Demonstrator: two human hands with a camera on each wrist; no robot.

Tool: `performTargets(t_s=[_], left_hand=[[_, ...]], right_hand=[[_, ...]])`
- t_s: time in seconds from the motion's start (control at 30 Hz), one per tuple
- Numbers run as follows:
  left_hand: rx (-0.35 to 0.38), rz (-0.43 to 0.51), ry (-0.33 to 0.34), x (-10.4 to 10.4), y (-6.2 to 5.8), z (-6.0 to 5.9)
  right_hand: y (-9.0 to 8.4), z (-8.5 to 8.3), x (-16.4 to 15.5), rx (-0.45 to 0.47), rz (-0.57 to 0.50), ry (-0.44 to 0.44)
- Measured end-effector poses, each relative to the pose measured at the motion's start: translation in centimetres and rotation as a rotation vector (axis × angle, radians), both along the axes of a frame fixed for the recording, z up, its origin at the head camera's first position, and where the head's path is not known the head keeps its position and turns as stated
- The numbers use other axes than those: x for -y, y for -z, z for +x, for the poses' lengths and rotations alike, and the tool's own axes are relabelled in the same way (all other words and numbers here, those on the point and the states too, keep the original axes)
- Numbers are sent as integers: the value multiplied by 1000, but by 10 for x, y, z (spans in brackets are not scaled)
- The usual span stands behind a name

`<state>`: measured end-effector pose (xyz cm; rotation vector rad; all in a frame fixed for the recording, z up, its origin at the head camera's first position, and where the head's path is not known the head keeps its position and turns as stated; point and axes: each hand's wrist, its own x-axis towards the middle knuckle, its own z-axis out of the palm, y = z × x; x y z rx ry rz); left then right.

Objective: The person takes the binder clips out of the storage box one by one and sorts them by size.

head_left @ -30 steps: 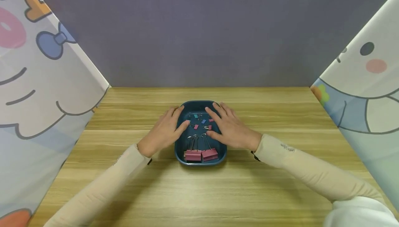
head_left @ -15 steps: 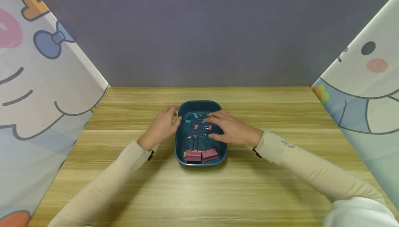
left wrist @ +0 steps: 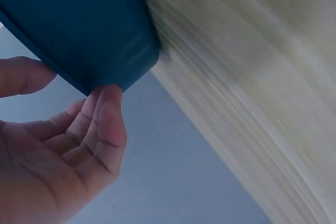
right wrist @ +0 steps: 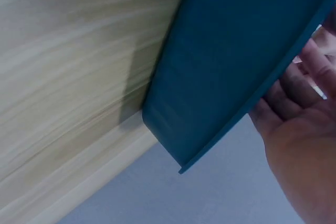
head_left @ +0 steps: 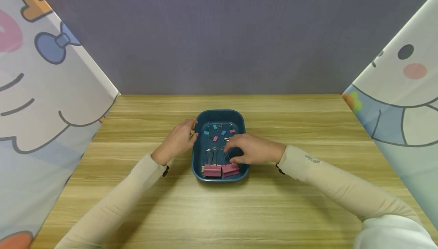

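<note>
A dark blue tray (head_left: 220,181) stands on the table in the head view. At its near end lie large pink binder clips (head_left: 212,170), their wire handles pointing away from me. Small binder clips, among them a teal one (head_left: 206,132), a blue one (head_left: 224,132) and a pink one (head_left: 215,138), are scattered over the far half. My left hand (head_left: 176,142) rests its fingertips against the tray's left rim, thumb apart. My right hand (head_left: 253,149) reaches over the right rim, thumb and fingers apart above the right large clip (head_left: 230,170). The fingers partly cover its handles; contact is unclear.
The wooden table (head_left: 219,214) extends on all sides of the tray. A grey panel (head_left: 219,36) stands behind it. Printed cartoon sheets (head_left: 51,78) flank the table on the left and right.
My left hand has drawn back from over the tray to its left rim. The right hand has come nearer, from the small clips to the large clips. The tray stays in place.
</note>
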<state>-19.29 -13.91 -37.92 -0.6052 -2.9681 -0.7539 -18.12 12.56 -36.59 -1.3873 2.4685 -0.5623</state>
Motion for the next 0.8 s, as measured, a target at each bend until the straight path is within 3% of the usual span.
performTargets(t_s=[0.33, 0.8], left_hand=[[-1, 2, 7, 2, 0, 2], [4, -10, 4, 3, 1, -1]], right_hand=[[5, 2, 4, 74, 58, -52], [9, 0, 7, 51, 118, -80]])
